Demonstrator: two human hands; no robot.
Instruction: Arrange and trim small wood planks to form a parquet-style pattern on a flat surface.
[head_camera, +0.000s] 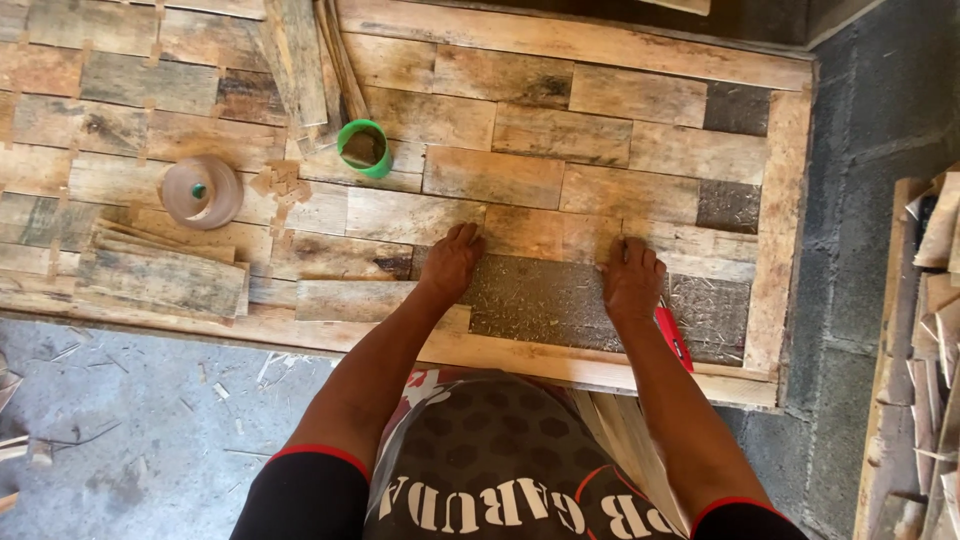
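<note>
Both hands are flat on a dark grey wood piece (545, 300) set into the patchwork wooden panel (600, 130), lower centre of frame. Left hand (452, 262) presses the piece's upper left corner, fingers together and extended, holding nothing. Right hand (632, 278) sits on the upper right edge of the same piece, fingers close together, palm down — a red-handled tool (673, 338) lies just under or beside the wrist; can't tell if the hand grips it.

The dark piece lies between lighter planks, touching the panel's bottom frame strip (520, 355).

Elsewhere on the panel: green cup (364, 147) upper centre-left, next to a bundle of thin wood strips (305, 60) leaning toward the top edge. Round clear plastic lid or spool (201, 191) at left. Loose stacked planks (165, 272) below it, left side.

Concrete floor (130, 440) lower left; grey block wall (870, 100) at right — more wood offcuts (925, 330) stacked at the far right edge.
</note>
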